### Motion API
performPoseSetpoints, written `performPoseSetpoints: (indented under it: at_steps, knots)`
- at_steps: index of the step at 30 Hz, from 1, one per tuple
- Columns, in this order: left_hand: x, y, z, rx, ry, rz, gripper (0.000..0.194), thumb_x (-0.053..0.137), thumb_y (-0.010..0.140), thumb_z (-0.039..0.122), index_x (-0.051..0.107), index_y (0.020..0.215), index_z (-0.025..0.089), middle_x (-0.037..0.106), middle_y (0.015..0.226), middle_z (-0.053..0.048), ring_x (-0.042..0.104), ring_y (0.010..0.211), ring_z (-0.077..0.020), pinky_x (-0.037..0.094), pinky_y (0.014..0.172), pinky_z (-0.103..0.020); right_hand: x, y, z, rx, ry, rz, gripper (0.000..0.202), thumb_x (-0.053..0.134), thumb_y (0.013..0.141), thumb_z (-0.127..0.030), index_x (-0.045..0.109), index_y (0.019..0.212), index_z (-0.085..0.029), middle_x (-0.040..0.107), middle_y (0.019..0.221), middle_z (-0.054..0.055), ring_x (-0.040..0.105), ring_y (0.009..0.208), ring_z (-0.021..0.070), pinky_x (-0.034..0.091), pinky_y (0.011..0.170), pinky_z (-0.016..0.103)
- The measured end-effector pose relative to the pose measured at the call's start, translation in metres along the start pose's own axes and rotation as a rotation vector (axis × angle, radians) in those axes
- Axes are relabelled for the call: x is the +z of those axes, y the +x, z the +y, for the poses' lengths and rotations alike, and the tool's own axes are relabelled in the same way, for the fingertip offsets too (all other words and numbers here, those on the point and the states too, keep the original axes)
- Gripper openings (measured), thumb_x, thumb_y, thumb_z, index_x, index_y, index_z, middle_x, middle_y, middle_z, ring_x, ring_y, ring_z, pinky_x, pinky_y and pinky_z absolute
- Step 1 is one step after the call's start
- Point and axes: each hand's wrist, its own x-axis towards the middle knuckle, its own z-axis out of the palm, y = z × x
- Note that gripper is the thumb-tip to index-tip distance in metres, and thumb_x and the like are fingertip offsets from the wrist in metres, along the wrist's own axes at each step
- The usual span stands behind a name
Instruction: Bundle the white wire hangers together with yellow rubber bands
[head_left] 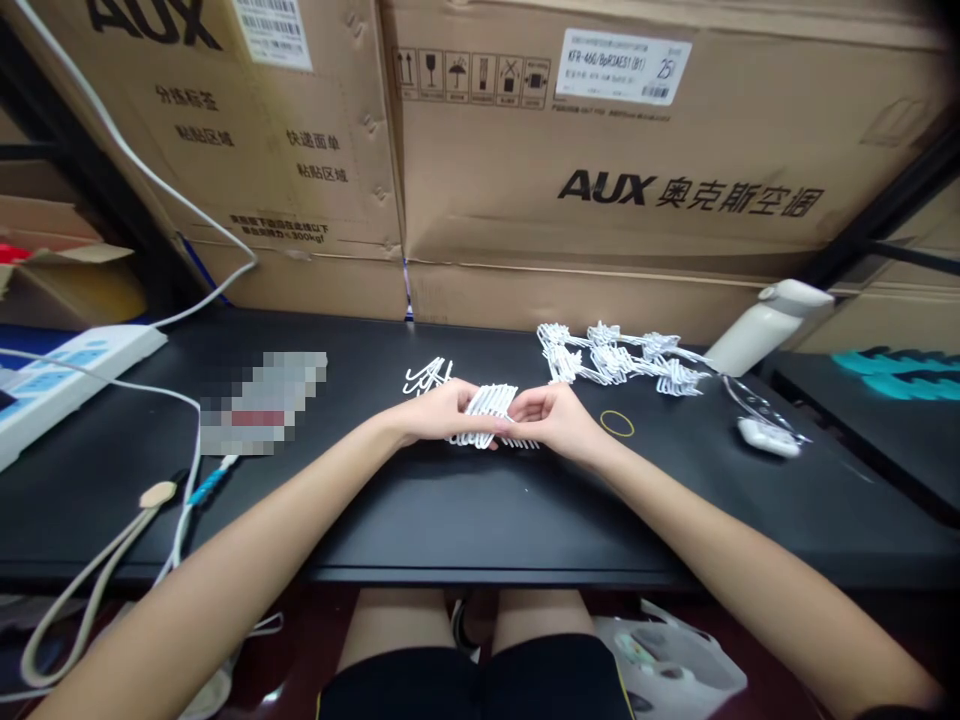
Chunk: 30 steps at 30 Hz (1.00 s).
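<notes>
A stack of white hooks (pixel 491 402), lined up side by side, is held between my two hands above the black table. My left hand (pixel 439 412) has its fingers closed round the stack's left side. On the right side, my right hand (pixel 551 420) pinches the stack, its thumb meeting the left one near the middle. Some fingers are hidden behind the hooks. Just beyond my left hand lie several loose white hooks (pixel 427 375). Bundled white hooks (pixel 611 355) sit in several clumps farther back on the right. A yellow rubber band (pixel 616 424) rests beside my right wrist.
Large cardboard boxes (pixel 480 180) stand along the table's (pixel 450 520) back edge. At right are a white bottle (pixel 769 325) and a small white case (pixel 769 437). A blurred-out phone-like object (pixel 262 405), a cable (pixel 191 470) and a power strip (pixel 82 380) occupy the left.
</notes>
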Motion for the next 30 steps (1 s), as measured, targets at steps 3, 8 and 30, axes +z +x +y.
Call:
performPoseSetpoints:
  at_steps: [3, 8, 30]
  knots:
    - [-0.003, 0.001, 0.000, -0.012, 0.030, -0.119, 0.031, 0.068, 0.073, 0.043, 0.072, 0.088, 0.017, 0.073, 0.078, -0.005, 0.067, 0.077, -0.0195, 0.050, 0.070, -0.026, 0.001, 0.000, 0.000, 0.020, 0.023, 0.012, 0.035, 0.083, 0.049, -0.036, 0.067, 0.070, -0.013, 0.071, 0.068, 0.006, 0.069, 0.067, 0.0202, 0.056, 0.067, 0.032]
    - [-0.012, 0.001, 0.001, -0.020, -0.091, -0.020, 0.035, 0.067, 0.074, 0.044, 0.070, 0.093, 0.014, 0.073, 0.087, -0.009, 0.068, 0.081, -0.0207, 0.053, 0.073, -0.028, -0.004, 0.004, -0.002, -0.006, 0.091, 0.165, 0.037, 0.077, 0.061, -0.045, 0.069, 0.078, -0.014, 0.072, 0.073, 0.007, 0.066, 0.064, 0.0157, 0.055, 0.059, 0.027]
    - [-0.055, -0.012, 0.000, 0.063, -0.214, 0.241, 0.037, 0.071, 0.072, 0.039, 0.068, 0.093, 0.009, 0.072, 0.086, -0.010, 0.068, 0.077, -0.0192, 0.055, 0.074, -0.031, 0.006, 0.067, 0.010, -0.257, -0.833, 0.057, 0.004, 0.059, 0.076, -0.016, 0.062, 0.074, -0.015, 0.058, 0.072, 0.002, 0.052, 0.060, 0.0115, 0.042, 0.062, 0.025]
